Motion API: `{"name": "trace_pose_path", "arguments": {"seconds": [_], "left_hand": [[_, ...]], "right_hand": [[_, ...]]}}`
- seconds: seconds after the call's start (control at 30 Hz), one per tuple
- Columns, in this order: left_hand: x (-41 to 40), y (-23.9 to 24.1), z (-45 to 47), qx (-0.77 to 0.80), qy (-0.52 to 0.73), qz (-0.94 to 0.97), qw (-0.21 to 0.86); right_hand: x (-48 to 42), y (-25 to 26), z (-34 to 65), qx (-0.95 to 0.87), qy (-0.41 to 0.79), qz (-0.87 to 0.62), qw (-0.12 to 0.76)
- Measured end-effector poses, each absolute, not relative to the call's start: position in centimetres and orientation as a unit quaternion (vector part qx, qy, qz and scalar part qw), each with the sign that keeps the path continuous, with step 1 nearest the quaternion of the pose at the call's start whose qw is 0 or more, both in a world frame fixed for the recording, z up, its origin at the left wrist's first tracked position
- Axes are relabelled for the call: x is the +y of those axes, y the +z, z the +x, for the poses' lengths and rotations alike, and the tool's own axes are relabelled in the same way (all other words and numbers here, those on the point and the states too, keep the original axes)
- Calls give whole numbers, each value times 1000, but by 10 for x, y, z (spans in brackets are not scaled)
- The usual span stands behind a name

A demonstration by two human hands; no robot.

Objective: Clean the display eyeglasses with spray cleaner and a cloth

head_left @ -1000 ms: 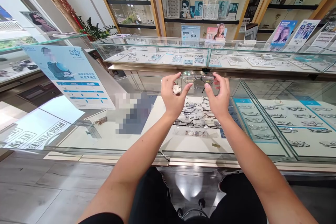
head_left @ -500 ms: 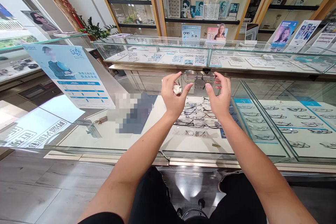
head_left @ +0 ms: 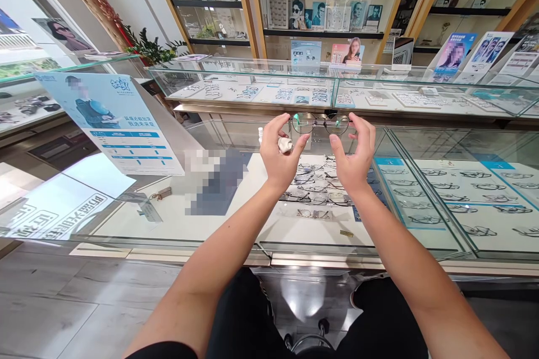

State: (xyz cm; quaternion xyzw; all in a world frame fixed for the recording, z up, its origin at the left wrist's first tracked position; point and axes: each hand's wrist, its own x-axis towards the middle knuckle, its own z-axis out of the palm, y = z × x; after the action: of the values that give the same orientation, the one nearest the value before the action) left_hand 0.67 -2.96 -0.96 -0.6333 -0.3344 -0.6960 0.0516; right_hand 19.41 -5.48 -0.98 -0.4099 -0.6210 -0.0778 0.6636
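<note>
poster: stands on the tabletop, well to the left of the glasses.
left hand: raised over the glass tabletop, fingers curled; a small white wad sits against the palm, and thumb and forefinger close on the left end of the glasses.
glasses: thin dark round frame, held level in the air between both hands, above the tabletop.
right hand: fingers spread fairly wide, the tips at the right end of the glasses; whether they grip it I cannot tell.
frames: rows lying under the glass, below the glasses.
</note>
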Motion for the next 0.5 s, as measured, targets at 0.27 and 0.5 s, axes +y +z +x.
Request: {"name": "trace_pose_path", "arguments": {"seconds": [0.27,0.5], "left_hand": [[-31,-12,9,-352,-703,-619,6],[-32,-12,10,-353,-708,-612,-3]], "right_hand": [[-54,-11,196,-638,-130,-371,662],[-57,-10,193,-635,-136,-360,670]]}}
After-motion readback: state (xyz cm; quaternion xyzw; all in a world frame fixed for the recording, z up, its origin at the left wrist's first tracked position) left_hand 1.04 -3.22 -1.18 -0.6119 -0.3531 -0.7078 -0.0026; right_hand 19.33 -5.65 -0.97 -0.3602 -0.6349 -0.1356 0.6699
